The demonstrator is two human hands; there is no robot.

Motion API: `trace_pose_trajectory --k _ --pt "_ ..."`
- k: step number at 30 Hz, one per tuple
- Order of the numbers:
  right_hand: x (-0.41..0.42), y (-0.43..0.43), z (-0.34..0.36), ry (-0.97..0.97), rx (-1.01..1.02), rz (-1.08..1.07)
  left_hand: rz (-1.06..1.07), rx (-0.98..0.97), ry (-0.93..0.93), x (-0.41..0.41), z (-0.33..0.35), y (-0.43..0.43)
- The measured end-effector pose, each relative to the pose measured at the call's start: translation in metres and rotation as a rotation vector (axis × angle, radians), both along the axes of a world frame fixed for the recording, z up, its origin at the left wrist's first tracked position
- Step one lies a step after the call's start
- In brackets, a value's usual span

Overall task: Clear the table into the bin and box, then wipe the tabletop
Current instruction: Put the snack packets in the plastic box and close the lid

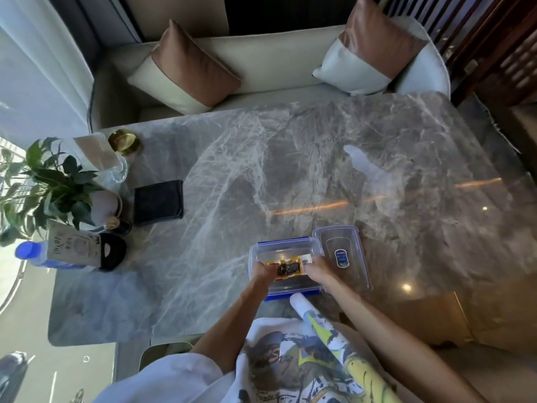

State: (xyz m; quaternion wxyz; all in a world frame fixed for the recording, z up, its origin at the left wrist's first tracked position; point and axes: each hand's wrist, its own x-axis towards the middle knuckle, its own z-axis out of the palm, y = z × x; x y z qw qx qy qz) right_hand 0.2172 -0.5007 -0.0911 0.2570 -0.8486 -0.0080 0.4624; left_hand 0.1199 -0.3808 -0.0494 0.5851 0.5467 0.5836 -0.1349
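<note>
Left hand (263, 271) and right hand (316, 269) each pinch an end of a snack packet (289, 269), held over the open clear box (286, 248) at the counter's (319, 158) near edge. Lid (343, 257) lies touching the box's right side. Folded dark cloth (158, 202) well left.

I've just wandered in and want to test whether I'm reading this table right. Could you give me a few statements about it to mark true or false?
1. The left hand and right hand both hold a small yellow-edged packet over the clear plastic box with blue clips. True.
2. The clear plastic lid is clipped onto the box. False: it lies on the grey marble table, to the right of the box.
3. A folded black cloth lies on the table, touched by neither hand. True.
4. The round gold dish sits right beside the box. False: it is at the far left corner, near the green potted plant.
</note>
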Motion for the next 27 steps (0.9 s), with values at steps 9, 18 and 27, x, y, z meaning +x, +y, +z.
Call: trace_pose_trajectory --k 9,18,27 --pt "-0.004 0.007 -0.002 -0.038 -0.028 0.023 -0.070 0.033 0.045 0.005 -0.009 -0.010" --pt "0.004 0.006 0.003 0.014 -0.029 0.019 -0.064 0.053 0.121 0.009 -0.003 0.001" --pt "-0.004 0.004 -0.002 0.013 -0.004 0.030 -0.079 -0.007 0.156 0.007 -0.002 0.007"
